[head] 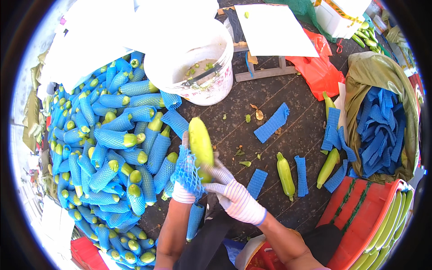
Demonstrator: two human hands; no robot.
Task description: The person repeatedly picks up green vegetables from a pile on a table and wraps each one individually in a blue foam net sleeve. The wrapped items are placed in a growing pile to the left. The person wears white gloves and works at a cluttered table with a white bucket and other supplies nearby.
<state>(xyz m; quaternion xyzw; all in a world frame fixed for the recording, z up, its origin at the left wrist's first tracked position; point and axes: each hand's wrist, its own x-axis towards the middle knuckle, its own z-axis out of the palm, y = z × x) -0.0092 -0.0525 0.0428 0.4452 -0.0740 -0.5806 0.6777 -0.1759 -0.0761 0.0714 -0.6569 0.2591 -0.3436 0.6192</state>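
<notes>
A light green zucchini (pixel 201 145) stands between my gloved hands, bare over most of its length. My left hand (pixel 185 175) has a blue foam mesh sleeve (pixel 189 167) stretched around it, and the zucchini lies against its fingers. My right hand (pixel 236 199), in a striped white glove, grips the lower end of the zucchini. To my left rises a large pile of zucchini in blue foam sleeves (pixel 111 138). A bare zucchini (pixel 286 175) lies on the dark floor to the right, beside a flat blue sleeve (pixel 301 175).
A white bucket (pixel 216 84) with green scraps stands ahead. At right are an olive sack (pixel 374 67) of blue sleeves, a red crate (pixel 364 206) of zucchini and another bare zucchini (pixel 327 168). A red plastic bag (pixel 315 67) and a white board (pixel 276 30) lie farther off.
</notes>
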